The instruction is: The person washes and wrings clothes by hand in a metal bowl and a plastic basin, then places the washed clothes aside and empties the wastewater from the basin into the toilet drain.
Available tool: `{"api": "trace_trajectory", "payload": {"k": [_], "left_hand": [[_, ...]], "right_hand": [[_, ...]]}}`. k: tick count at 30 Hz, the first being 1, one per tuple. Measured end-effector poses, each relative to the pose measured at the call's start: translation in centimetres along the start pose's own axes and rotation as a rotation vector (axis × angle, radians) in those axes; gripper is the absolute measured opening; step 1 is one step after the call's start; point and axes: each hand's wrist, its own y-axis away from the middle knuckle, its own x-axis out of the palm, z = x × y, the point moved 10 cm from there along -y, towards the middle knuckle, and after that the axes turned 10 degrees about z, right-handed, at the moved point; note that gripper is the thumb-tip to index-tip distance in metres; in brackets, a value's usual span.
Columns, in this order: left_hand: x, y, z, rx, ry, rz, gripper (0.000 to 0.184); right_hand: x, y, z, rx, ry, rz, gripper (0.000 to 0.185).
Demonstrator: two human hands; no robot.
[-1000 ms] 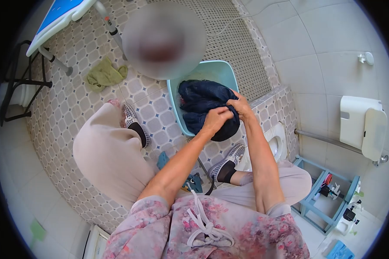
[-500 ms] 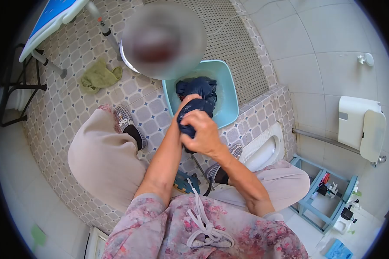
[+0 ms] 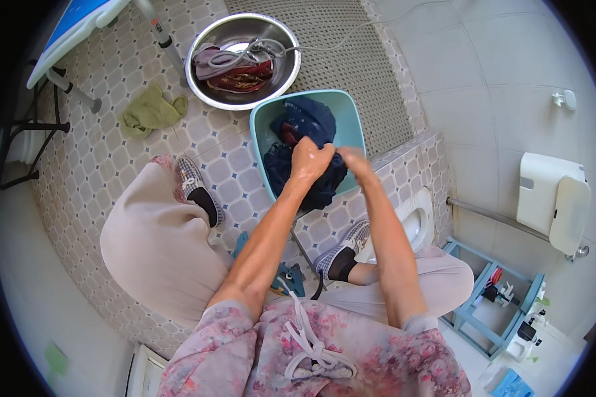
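Looks down on a bathroom from head height, with both bare hands stretched forward. Grips a wet, dark blue cloth (image 3: 319, 122) with the left hand (image 3: 309, 162), fingers curled tightly around a gathered part. Brings the right hand (image 3: 356, 164) close beside it, over the cloth; cannot tell through the blur whether its fingers are holding any fabric or resting loose. Keeps the cloth bunched mostly inside a light blue basin (image 3: 351, 118), with the lower folds covering part of the near rim. Shows pale specks on the upper folds and a dark red patch near the left hand.

Beyond the basin, to the upper left, shows a round metal bowl (image 3: 285, 71) with a dull purple cloth (image 3: 208, 61), a red patterned cloth (image 3: 242, 79) and a looped pale hose (image 3: 228, 59) inside. Farther left, shows a crumpled green cloth (image 3: 151, 111) lying on the patterned tile floor (image 3: 222, 165). Behind the basin, includes a gray textured mat (image 3: 371, 92). To the right, includes a white squat toilet (image 3: 414, 225), set into the floor, and a blue shelf frame (image 3: 473, 324) near the wall.
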Motion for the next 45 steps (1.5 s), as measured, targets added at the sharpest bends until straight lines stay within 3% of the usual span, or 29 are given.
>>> {"api": "trace_trajectory", "payload": {"k": [2,5,8,9,12,13,16,17,20,22,27,30,31,34,35,41,43,45], "left_hand": [[0.3,0.5,-4.0,0.068,-0.286,0.037,0.039],[3.5,2.2,-6.2,0.168,-0.445,0.168,0.038],[7.7,3.9,-5.4,0.205,-0.464,0.319,0.043],[8.2,4.5,-4.5,0.157,-0.450,0.353,0.041],[9.4,5.5,-2.2,0.044,-0.354,0.528,0.057],[9.5,5.7,-1.0,-0.082,-0.206,0.517,0.056],[9.6,6.1,0.8,-0.215,0.453,0.391,0.037],[9.4,5.9,1.5,-0.244,0.541,0.341,0.029],[5.7,4.6,2.2,-0.150,0.550,0.033,0.028],[6.7,3.2,6.2,-0.416,0.858,0.006,0.039],[3.5,1.8,6.0,-0.610,0.702,0.043,0.067],[-0.5,-0.2,6.0,-0.409,0.311,-0.129,0.071],[-0.4,-1.2,7.1,-0.427,0.428,-0.099,0.080],[1.5,-0.1,6.4,-0.710,1.071,0.052,0.083],[2.5,-0.4,2.7,-0.515,1.329,0.322,0.085],[7.4,-3.3,9.2,-0.408,1.485,0.511,0.055],[8.9,-3.2,11.8,-0.491,1.488,0.476,0.041],[8.7,-1.3,8.9,-0.536,1.524,0.534,0.031]], "right_hand": [[-5.4,0.5,0.9,0.236,0.043,-0.146,0.051],[-4.0,2.0,5.8,0.142,-0.709,-0.076,0.091],[2.1,0.3,7.5,0.088,-0.468,0.374,0.121],[1.4,0.1,6.1,0.146,-0.429,0.286,0.101],[1.2,0.3,3.8,0.203,-0.403,0.285,0.078],[-0.2,0.5,2.8,0.189,-0.450,0.113,0.069],[-2.5,1.0,0.9,0.182,-0.428,-0.034,0.069],[-2.8,1.7,3.0,0.065,-0.440,-0.057,0.073],[-5.0,3.7,5.3,-0.077,-0.550,-0.166,0.079],[-4.8,5.1,8.3,-0.127,-0.581,-0.136,0.078],[-4.1,8.0,11.9,-0.129,-0.518,-0.171,0.062],[-3.0,9.3,13.9,-0.140,-0.465,-0.119,0.055],[-2.7,9.9,14.5,-0.130,-0.422,-0.097,0.053],[-1.4,11.0,15.5,-0.118,-0.309,-0.020,0.047],[-0.8,11.2,15.8,-0.125,-0.283,0.008,0.046],[3.0,11.6,16.3,-0.030,-0.003,0.217,0.041],[3.1,11.2,15.8,-0.062,0.052,0.258,0.041],[1.9,11.4,15.8,-0.097,0.125,0.219,0.045]]}}
